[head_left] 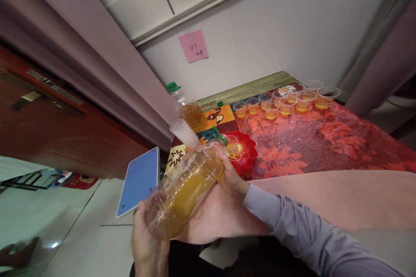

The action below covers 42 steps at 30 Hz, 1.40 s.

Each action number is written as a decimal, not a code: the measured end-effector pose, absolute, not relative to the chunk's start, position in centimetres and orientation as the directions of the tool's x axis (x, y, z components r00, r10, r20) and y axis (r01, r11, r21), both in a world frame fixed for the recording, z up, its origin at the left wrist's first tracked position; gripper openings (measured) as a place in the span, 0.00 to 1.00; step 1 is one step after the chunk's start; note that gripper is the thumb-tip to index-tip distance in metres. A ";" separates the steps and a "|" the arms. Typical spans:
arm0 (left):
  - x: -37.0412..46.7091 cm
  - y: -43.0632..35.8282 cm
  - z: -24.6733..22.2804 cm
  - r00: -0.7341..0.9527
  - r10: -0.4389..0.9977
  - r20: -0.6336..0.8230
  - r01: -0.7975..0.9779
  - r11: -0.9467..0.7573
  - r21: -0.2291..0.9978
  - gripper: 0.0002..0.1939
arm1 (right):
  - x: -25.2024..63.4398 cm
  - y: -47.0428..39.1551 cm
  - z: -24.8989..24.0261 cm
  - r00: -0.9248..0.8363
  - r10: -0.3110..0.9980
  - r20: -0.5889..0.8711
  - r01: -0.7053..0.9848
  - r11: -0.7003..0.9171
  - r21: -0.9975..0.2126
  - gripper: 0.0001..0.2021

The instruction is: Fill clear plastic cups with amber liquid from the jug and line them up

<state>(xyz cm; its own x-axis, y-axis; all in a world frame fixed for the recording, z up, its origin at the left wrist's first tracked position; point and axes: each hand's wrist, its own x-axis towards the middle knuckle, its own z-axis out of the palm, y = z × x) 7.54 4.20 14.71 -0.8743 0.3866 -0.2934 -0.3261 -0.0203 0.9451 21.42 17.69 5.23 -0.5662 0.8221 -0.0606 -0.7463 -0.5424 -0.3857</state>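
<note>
A large clear plastic bottle [190,188] of yellow liquid lies tilted between my hands, its top end toward the table. My left hand [148,240] is wrapped round its base. My right hand [232,177] grips it near the neck. Just past the neck, a clear plastic cup [231,145] sits in a red scalloped dish [249,156]. Something green [219,135] shows beside the neck. Behind the bottle, a stack of clear cups [185,133] leans at a slant. Whether liquid is flowing, I cannot tell.
Several clear cups [286,106] with a little yellow liquid stand in rows at the table's back right. A second bottle [191,114], green-capped, stands at the back left. A loose green cap [220,104] lies nearby. A blue board [139,181] is left of the table.
</note>
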 end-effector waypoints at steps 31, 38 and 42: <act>7.4 4.1 14.8 -0.873 0.379 -0.307 -0.341 -0.023 0.940 0.18 | 21.1 17.8 4.8 -0.548 0.835 -0.039 -0.762 -0.519 -0.387 0.34; 7.7 4.3 15.0 -0.875 0.373 -0.309 -0.344 -0.029 0.938 0.17 | 21.2 17.8 5.0 -0.550 0.834 -0.048 -0.754 -0.521 -0.400 0.34; 7.5 4.3 14.8 -0.876 0.377 -0.302 -0.338 -0.033 0.940 0.17 | 21.2 17.8 4.9 -0.551 0.833 -0.057 -0.747 -0.522 -0.412 0.34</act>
<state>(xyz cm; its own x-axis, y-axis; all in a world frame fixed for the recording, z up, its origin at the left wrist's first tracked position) 7.50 4.28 14.83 -0.8758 0.3767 -0.3019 -0.3384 -0.0329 0.9404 21.23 17.76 4.89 -0.5506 0.8329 -0.0569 -0.7470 -0.5219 -0.4119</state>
